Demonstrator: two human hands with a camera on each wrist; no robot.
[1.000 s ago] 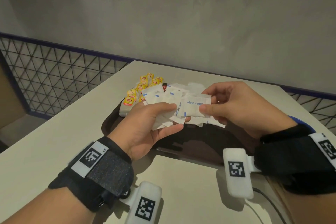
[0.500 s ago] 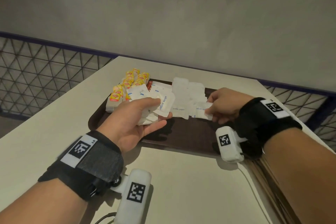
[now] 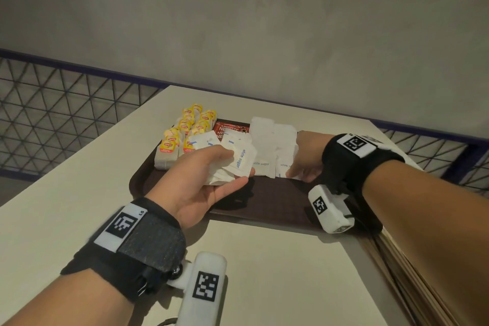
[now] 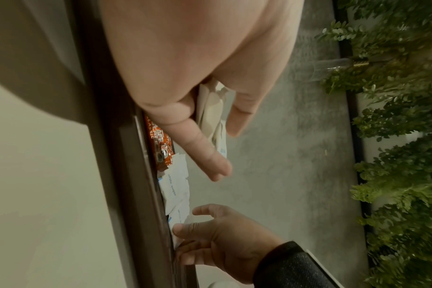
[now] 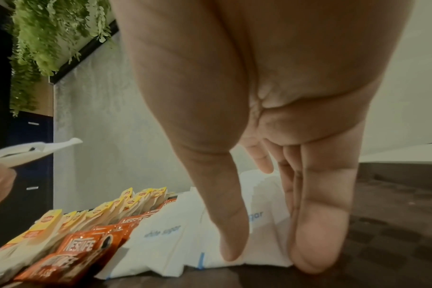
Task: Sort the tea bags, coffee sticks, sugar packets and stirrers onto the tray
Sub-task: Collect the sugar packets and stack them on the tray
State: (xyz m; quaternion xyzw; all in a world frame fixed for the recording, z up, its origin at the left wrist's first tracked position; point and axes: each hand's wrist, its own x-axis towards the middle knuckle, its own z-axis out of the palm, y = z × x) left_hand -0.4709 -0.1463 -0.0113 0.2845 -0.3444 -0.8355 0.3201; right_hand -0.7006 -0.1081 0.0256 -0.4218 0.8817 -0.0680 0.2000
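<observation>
My left hand [image 3: 239,167] grips a bunch of white sugar packets [image 3: 242,157] above the near left part of the dark brown tray [image 3: 277,204]. My right hand [image 3: 299,169] lies with straight fingers on the row of sugar packets [image 3: 267,145] on the tray; the right wrist view has its fingertips [image 5: 318,251] touching those packets [image 5: 165,243]. Yellow-tagged tea bags [image 3: 185,130] stand at the tray's far left. Red coffee sticks [image 3: 230,128] lie between them and the sugar row. In the left wrist view the held packets [image 4: 212,109] sit between thumb and fingers.
The tray sits on a beige table [image 3: 264,272] whose corner meets a grey wall. Thin brown wooden sticks [image 3: 397,280] lie on the table under my right forearm. A wire mesh fence [image 3: 53,114] runs behind the table's left edge.
My right hand took one sugar packet from the bunch in my left hand, carried it down to the row on the tray and now lies on it with straight fingers. My left hand keeps its bunch.
</observation>
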